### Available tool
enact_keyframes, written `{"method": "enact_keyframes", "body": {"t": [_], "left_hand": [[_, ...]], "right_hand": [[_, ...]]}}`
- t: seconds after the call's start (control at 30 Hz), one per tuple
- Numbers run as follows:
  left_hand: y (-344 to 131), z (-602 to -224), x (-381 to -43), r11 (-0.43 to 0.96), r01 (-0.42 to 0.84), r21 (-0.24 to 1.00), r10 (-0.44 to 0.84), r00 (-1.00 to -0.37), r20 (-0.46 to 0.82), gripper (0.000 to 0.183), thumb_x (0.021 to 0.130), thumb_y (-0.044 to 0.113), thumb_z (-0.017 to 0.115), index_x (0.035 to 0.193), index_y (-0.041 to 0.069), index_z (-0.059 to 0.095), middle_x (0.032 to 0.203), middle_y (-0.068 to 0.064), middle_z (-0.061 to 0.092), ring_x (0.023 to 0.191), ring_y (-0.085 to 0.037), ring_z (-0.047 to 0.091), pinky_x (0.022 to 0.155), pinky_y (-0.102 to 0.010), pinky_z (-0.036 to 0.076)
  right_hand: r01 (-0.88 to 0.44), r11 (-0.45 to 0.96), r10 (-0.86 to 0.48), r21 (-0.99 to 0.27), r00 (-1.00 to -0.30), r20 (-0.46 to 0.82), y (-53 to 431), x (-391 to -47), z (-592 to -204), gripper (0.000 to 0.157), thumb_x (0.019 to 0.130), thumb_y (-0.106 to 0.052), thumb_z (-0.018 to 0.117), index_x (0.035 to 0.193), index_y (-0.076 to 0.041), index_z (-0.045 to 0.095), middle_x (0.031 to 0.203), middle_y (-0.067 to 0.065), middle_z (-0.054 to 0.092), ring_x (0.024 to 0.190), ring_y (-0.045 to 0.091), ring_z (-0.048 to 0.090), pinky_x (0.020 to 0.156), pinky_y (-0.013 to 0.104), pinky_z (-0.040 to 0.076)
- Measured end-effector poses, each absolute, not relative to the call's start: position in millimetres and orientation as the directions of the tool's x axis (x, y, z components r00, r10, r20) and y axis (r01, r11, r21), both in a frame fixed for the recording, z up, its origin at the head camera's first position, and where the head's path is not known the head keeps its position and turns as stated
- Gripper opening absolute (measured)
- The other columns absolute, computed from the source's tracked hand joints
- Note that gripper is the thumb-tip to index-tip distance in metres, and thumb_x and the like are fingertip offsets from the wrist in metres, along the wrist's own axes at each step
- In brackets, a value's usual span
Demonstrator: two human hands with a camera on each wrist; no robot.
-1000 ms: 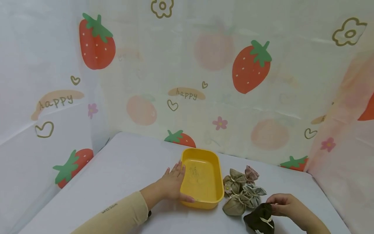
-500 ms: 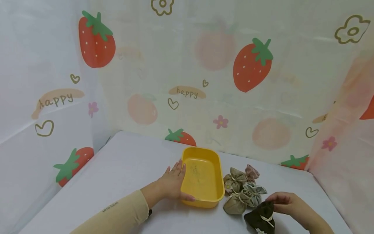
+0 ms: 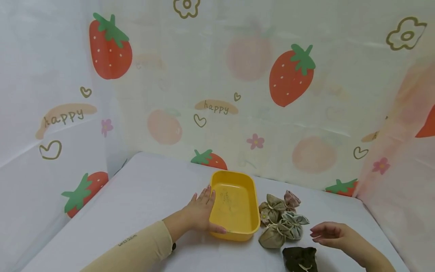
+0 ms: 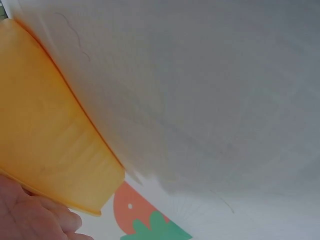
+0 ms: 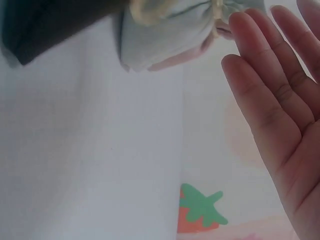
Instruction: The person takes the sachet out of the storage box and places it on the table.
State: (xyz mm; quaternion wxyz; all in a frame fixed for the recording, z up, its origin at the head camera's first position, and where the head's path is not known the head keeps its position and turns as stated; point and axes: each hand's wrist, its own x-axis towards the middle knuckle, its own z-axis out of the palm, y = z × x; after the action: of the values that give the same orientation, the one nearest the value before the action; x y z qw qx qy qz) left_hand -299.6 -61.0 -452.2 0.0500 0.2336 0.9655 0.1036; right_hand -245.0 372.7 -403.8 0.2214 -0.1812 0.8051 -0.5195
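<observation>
A yellow plastic tub (image 3: 252,236) with nothing in it stands mid-table in the head view. My left hand (image 3: 198,213) rests along its left rim, fingers straight, thumb at the near corner; the left wrist view shows the tub's outer wall (image 4: 55,120) beside the fingers. Right of the tub sits a dark drawstring pouch (image 3: 299,258), cut off by the bottom edge. Just above and right of it, my right hand (image 3: 334,234) holds nothing, its fingers relaxed. In the right wrist view the fingers (image 5: 265,95) are extended, apart from the dark pouch (image 5: 55,25).
Several small cloth pouches, among them an olive one (image 3: 272,237), a grey-green one (image 3: 292,226) and a pink one (image 3: 291,200), cluster against the tub's right side. The white tabletop (image 3: 149,189) meets a strawberry-print curtain (image 3: 217,75) at the back and sides.
My right hand has let go of the dark pouch's gathered top and drawn slightly to the right. The pouch has slumped, its top lower. My left hand has stayed on the tub.
</observation>
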Motion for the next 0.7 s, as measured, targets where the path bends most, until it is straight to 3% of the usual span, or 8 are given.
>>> {"method": "enact_keyframes", "body": {"t": [0.37,0.57,0.7], "left_hand": [[-64,-450,-302,0.870,0.441,0.221,0.462,-0.885,-0.049,0.132,0.054,0.091,0.038,0.146,0.002,0.008,0.152,-0.018,-0.002,0.139,-0.030,0.003,0.109,-0.052,0.010],[-64,-447,-303,0.873,0.435,0.220,0.459,-0.885,-0.071,0.131,0.055,0.090,0.041,0.146,0.002,0.009,0.152,-0.018,-0.002,0.139,-0.030,0.003,0.109,-0.052,0.009],[-63,-443,-303,0.880,0.429,0.206,0.453,-0.887,-0.090,0.131,0.054,0.090,0.041,0.147,0.003,0.010,0.152,-0.019,-0.002,0.139,-0.030,0.004,0.109,-0.052,0.008]], "right_hand": [[-0.052,0.473,-0.468,-0.879,-0.861,-0.201,375,-241,-387,0.037,0.091,-0.014,0.056,0.118,0.010,0.051,0.112,0.011,0.062,0.097,0.012,0.062,0.079,0.025,0.050],[-0.148,0.487,-0.504,-0.861,-0.852,-0.139,374,-244,-378,0.033,0.093,-0.012,0.052,0.117,0.010,0.052,0.110,0.006,0.063,0.097,0.009,0.061,0.079,0.022,0.049],[-0.210,0.572,-0.460,-0.793,-0.883,-0.098,368,-249,-368,0.032,0.093,-0.017,0.053,0.116,0.005,0.055,0.109,0.006,0.063,0.095,0.006,0.061,0.078,0.020,0.047]]}}
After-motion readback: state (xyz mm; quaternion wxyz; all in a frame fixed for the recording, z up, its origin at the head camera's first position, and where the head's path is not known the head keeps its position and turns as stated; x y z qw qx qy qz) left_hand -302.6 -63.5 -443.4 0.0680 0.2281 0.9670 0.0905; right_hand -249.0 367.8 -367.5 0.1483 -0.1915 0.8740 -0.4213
